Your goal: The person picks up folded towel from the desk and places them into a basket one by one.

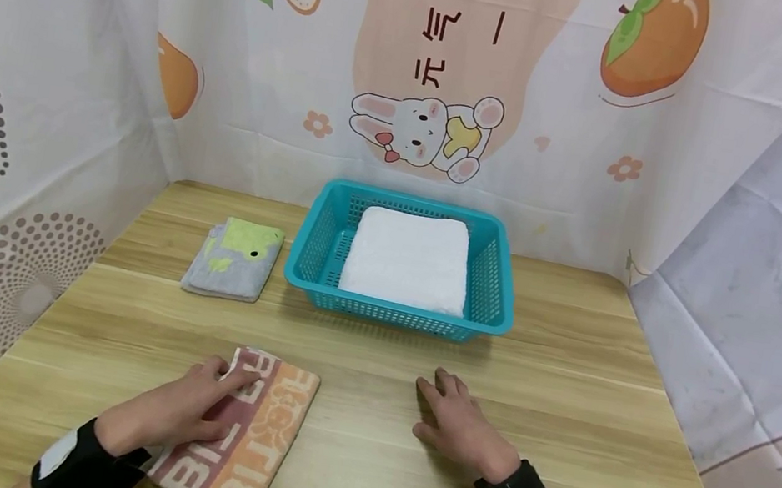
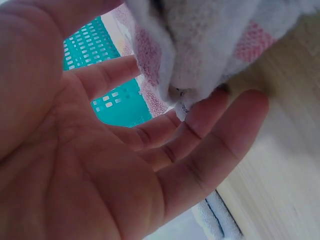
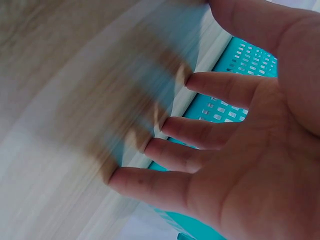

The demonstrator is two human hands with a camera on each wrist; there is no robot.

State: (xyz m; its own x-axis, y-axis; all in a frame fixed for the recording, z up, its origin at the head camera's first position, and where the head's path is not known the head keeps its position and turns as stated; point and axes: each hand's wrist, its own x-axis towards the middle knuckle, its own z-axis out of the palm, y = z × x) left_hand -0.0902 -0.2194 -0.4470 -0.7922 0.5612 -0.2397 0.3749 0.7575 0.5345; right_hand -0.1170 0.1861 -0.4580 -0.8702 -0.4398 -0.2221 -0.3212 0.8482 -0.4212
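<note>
A folded towel (image 1: 262,444) with orange and mauve stripes and pale lettering lies on the table at front left. My left hand (image 1: 184,407) reaches over its left edge, the thumb and index finger apart on its top. In the left wrist view, the cloth's edge (image 2: 185,65) covers some fingertips, and the fingers bend only loosely. To the right of the towel, my right hand (image 1: 461,432) holds nothing. Its spread fingers (image 3: 220,87) are nearly straight, with tips at the tabletop.
A teal plastic basket (image 1: 396,312) stands at the back middle, with a folded white towel (image 1: 407,259) inside. Left of it lies a folded grey towel (image 1: 236,263) with a green-yellow pattern. A printed curtain (image 1: 270,91) hangs behind the wooden table (image 1: 569,372).
</note>
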